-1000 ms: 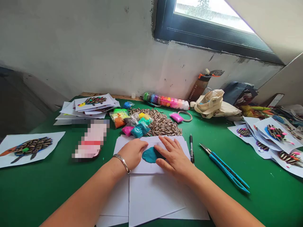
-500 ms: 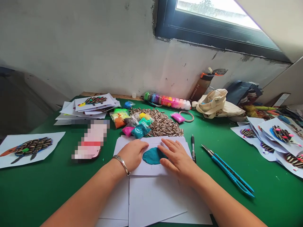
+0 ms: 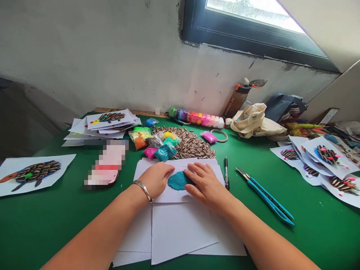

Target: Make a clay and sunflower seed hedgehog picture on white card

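A flattened oval of teal clay lies on a sheet of white paper in front of me. My left hand, with a silver bangle at the wrist, rests on the paper at the clay's left side. Its fingers reach forward and right, partly hidden, with nothing visibly held. Over the clay's right edge, my right hand lies with spread fingers, its fingertips touching the clay and hiding part of it. More white sheets lie under and nearer than the top sheet.
Sunflower seeds are heaped behind the paper, beside bagged coloured clay. A black pen and blue utility knife lie right. Seed pictures are left, with others stacked right. A bottle and cloth bag stand behind.
The whole view has shifted slightly, so things sit a little higher and further left. Both hands keep nearly the same place around the clay.
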Tool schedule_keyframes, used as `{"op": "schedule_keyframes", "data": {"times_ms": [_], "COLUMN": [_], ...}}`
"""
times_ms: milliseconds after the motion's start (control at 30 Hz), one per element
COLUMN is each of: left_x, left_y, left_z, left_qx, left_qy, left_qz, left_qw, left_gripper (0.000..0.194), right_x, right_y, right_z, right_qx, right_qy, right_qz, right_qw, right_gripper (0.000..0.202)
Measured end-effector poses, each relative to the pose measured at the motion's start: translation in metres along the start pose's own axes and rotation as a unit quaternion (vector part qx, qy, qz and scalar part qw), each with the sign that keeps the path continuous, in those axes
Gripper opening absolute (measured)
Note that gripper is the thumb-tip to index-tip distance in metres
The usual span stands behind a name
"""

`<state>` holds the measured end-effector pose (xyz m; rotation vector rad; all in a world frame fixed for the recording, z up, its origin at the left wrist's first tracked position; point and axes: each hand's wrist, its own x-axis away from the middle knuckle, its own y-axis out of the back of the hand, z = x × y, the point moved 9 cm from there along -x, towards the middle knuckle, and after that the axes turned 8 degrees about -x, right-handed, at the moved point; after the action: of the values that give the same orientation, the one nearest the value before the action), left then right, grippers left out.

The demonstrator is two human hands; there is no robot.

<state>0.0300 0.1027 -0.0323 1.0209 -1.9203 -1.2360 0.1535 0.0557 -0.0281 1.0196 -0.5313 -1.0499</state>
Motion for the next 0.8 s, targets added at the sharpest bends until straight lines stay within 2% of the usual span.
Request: {"op": "schedule_keyframes", "data": {"times_ms": [200, 433, 633, 800], "left_x": [-0.001, 0.0, 0.0, 0.0], "left_y": [-0.001, 0.0, -0.001, 0.0], "left_z": [0.0, 0.0, 0.001, 0.0], "left_qx": [-0.002, -0.002, -0.001, -0.002], "left_qy": [0.0, -0.002, 0.001, 0.003], "left_qz": [0.004, 0.0, -0.001, 0.001], "left_qw": [1.0, 1.0, 1.0, 1.0], "left_gripper": [0.034, 0.033, 0.033, 0.033], "right_x": [0.005, 0.004, 0.004, 0.005], "right_y": [0.005, 0.003, 0.003, 0.003], "right_z": [-0.016, -0.003, -0.01, -0.005], "right_qx": [-0.089, -0.009, -0.028, -0.012], "right_qy": [-0.019, 0.025, 0.002, 0.026], "right_qz": [0.009, 0.018, 0.027, 0.034], "right_qw": [0.996, 0.999, 0.999, 0.999], "right_gripper": [0.05, 0.045, 0.048, 0.046]}}
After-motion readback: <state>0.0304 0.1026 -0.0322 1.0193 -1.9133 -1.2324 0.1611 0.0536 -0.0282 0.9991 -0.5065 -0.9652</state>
